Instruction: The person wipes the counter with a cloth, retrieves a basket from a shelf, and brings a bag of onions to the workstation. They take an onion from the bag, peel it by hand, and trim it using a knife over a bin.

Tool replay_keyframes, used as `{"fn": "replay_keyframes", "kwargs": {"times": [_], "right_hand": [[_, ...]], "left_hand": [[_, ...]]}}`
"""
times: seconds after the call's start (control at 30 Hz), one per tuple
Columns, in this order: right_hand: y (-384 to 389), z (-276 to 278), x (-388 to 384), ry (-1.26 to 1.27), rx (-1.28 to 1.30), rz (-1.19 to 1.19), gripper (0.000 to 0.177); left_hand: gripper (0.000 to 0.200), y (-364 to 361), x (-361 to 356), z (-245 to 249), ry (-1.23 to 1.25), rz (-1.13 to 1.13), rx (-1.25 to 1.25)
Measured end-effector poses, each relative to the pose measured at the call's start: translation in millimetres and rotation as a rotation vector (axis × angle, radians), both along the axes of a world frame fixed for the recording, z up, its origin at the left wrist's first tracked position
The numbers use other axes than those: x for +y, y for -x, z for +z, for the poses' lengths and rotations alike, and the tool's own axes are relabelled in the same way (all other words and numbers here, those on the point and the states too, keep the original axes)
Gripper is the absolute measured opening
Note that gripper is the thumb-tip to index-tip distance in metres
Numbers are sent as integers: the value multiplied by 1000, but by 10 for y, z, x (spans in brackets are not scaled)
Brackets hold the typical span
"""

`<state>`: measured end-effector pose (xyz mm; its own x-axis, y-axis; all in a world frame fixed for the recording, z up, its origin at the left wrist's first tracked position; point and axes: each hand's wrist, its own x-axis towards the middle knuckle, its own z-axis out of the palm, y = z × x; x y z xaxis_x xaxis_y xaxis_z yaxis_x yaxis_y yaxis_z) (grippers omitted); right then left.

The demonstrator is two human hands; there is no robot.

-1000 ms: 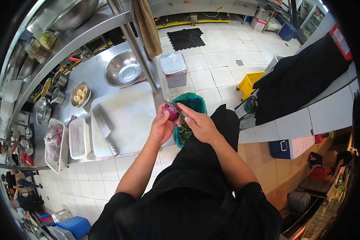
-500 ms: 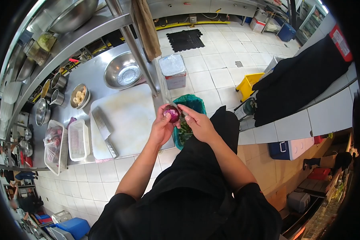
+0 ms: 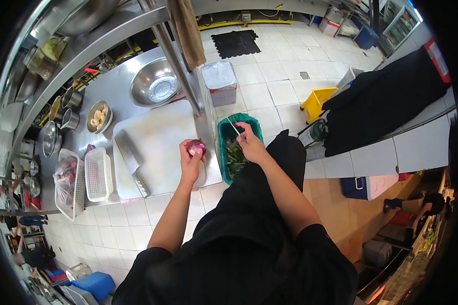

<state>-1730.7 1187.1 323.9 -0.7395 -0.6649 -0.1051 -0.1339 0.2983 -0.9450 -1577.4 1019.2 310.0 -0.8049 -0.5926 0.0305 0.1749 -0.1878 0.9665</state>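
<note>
My left hand (image 3: 189,161) is wrapped round a red onion (image 3: 197,147) over the right edge of the white cutting board (image 3: 163,129). In my right hand (image 3: 252,145) is a small paring knife (image 3: 233,125), its thin blade pointing up and to the left. That hand hovers above a bin with a green liner (image 3: 223,168), where green leafy scraps (image 3: 235,153) lie. A large cleaver-like knife (image 3: 131,160) rests on the left part of the board, apart from both hands.
Left of the board stand a white basket (image 3: 97,175) and another holding a plastic bag (image 3: 66,178). Behind are a bowl of pale peeled pieces (image 3: 99,118) and a steel bowl (image 3: 155,84). A steel post (image 3: 175,66) rises at the table's far edge.
My hands have moved apart. The left has shifted left with the onion toward the board, while the right, with the paring knife, has moved right over the bin.
</note>
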Motion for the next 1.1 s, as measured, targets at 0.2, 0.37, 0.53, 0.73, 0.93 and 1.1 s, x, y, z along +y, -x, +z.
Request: {"fn": "replay_keyframes", "kwargs": {"times": [0.2, 0.37, 0.53, 0.73, 0.93, 1.1], "right_hand": [[55, -45, -18, -198, 6, 39, 46], [90, -225, -40, -277, -46, -45, 55], [82, -164, 1, -233, -10, -38, 37], [54, -93, -6, -208, 73, -105, 23], [8, -54, -17, -78, -48, -130, 21], [8, -46, -10, -49, -90, -246, 19]], "left_hand": [[43, -9, -52, -58, -48, 2, 45], [45, -16, -52, -21, -93, 2, 53], [44, -15, -55, -24, -89, -1, 55], [44, -9, -51, -23, -93, 0, 56], [43, -11, -59, -38, -105, -2, 72], [43, -15, -63, -46, -112, -2, 62]]}}
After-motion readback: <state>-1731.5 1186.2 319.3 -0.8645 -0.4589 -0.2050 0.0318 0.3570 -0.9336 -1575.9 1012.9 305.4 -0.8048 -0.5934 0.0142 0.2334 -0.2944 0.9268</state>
